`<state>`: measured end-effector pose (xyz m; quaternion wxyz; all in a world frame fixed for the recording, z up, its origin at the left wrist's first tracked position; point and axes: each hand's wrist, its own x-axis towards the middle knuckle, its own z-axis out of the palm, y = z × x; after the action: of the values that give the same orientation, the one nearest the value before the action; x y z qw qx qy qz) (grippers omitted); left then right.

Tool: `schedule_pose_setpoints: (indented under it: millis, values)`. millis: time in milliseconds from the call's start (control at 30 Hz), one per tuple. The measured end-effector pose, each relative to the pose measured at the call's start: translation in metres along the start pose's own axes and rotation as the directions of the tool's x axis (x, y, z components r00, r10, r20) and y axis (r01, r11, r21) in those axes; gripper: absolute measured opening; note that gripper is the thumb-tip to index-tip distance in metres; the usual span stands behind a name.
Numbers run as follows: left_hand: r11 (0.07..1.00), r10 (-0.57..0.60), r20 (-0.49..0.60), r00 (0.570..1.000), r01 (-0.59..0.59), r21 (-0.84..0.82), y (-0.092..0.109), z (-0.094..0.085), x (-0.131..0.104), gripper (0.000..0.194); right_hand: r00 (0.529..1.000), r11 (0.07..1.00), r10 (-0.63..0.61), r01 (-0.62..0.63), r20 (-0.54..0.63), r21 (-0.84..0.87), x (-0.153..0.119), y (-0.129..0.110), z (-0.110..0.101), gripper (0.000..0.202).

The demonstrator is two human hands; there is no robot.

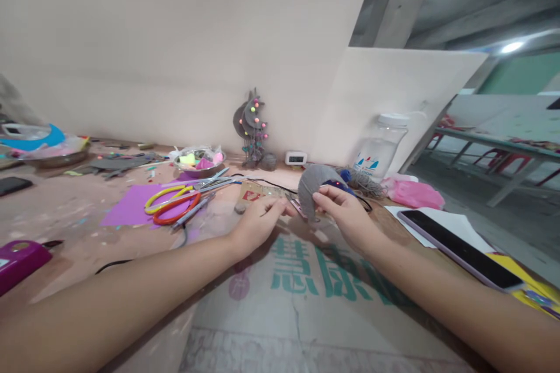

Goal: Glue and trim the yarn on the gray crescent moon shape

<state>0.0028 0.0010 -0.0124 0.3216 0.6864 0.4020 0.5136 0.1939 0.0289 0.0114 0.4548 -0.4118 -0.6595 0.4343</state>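
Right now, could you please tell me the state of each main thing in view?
Grey yarn-wrapped crescent: held in the right hand.
Clear plastic bottle with white lid: upright, lid on.
Long purple-edged phone: face up, screen dark.
Small white digital clock: upright, digits unreadable.
Round metal bowl: uncovered, holding colourful pieces.
Pink plastic bag: crumpled.
Scissors with yellow and orange handles: lying flat, blade opening unclear.

A: Part status?
B: Grey crescent (308, 186), looks yarn-wrapped, fine ridges on the face. Pinched in the right hand (345, 215) at the inner edge.
A: Pose?
B: Up on edge, rounded back toward upper left, one tip down. Other end runs right, partly hidden behind the fingers.
A: Location?
B: Just above the tabletop, near the left hand's (258, 224) fingertips. Can't tell if they touch it.
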Motion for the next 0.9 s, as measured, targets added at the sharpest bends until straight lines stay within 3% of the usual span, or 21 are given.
schedule_pose_setpoints:
  millis: [133,300,433,600,700,833,900]
  values:
    - [0.998,-0.042,0.031,0.999,0.043,-0.035,0.0,0.002,-0.001,0.026,0.995,0.993,-0.029,0.04,0.093,-0.115,-0.004,-0.001,0.009,0.027]
    - [0.998,-0.059,0.108,0.992,0.055,0.036,0.004,0.002,-0.002,0.021,0.99,0.975,-0.08,0.102,0.114,-0.196,-0.003,0.003,0.02,0.023]
    - [0.994,-0.107,0.046,0.993,0.108,-0.011,0.002,-0.001,0.002,0.022,0.983,0.971,-0.135,0.157,0.127,-0.182,-0.003,0.006,0.015,0.027]
    - [0.967,-0.218,-0.074,0.973,0.205,-0.152,-0.006,-0.006,0.007,0.029,0.972,0.928,-0.198,0.227,0.123,-0.294,-0.007,0.013,0.006,0.029]
    - [0.939,-0.292,-0.058,0.955,0.275,-0.207,-0.007,-0.008,0.007,0.035,0.964,0.916,-0.218,0.257,0.156,-0.309,-0.008,0.019,0.007,0.027]
    - [0.941,-0.259,-0.064,0.964,0.237,-0.24,-0.005,-0.009,0.005,0.03,0.953,0.892,-0.291,0.303,0.087,-0.335,-0.015,0.014,0.007,0.023]
    - [0.944,-0.261,-0.092,0.961,0.234,-0.234,-0.005,-0.009,0.006,0.028,0.943,0.87,-0.324,0.327,0.071,-0.369,-0.022,0.008,0.005,0.03]
